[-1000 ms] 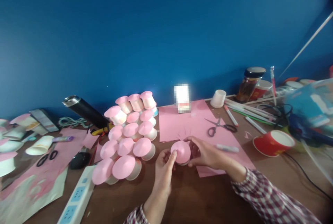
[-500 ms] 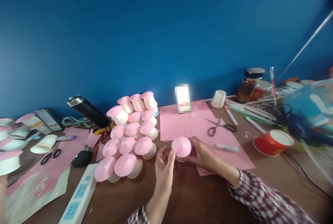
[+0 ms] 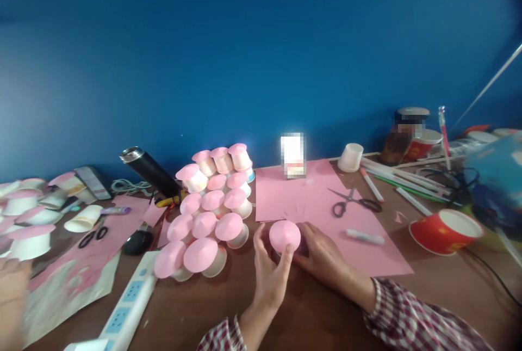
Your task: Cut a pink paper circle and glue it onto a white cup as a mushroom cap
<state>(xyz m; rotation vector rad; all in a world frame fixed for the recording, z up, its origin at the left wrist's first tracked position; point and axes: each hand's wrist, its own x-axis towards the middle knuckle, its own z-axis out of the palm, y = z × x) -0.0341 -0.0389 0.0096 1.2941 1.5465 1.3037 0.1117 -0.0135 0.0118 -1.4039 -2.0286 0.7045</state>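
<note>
Pink paper cone [image 3: 284, 234] looks light and crushable; left hand [image 3: 269, 275] and right hand [image 3: 322, 253] fingers pinch its rim

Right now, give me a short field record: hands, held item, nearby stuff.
left hand: fingers on the pink cone cup, near side
right hand: grips the same cup from the right
cup stack: pink-topped cups, left of the hands
pink paper: flat, behind the hands
scissors: lying on the paper
glue stick: on the paper
red cup: far right

Scissors [image 3: 354, 202] lie on the paper sheet [image 3: 322, 220], right of stacked cups [image 3: 207, 215].
</note>
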